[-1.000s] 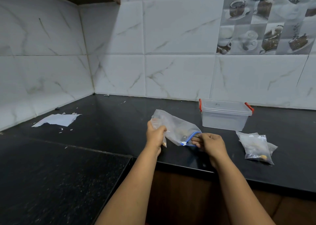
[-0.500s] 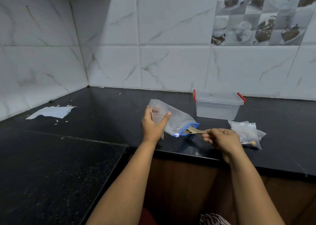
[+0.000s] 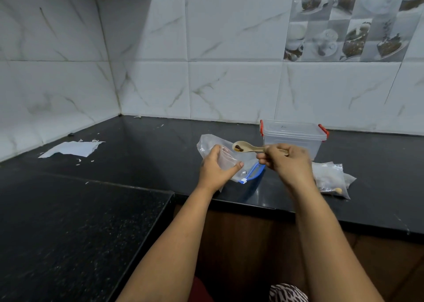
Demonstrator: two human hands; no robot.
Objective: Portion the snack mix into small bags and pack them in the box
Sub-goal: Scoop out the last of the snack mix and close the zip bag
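Two hands work at the black counter (image 3: pixel 137 154). The left hand (image 3: pixel 214 169) grips a small clear bag (image 3: pixel 226 159). The right hand (image 3: pixel 284 162) pinches one spoon (image 3: pixel 246 147), now lifted out of the big zip bag (image 3: pixel 245 164), with dark bits too blurry to name. Filled bags (image 3: pixel 330 180) lie right, their count unclear. Behind stands one closed box (image 3: pixel 293 138).
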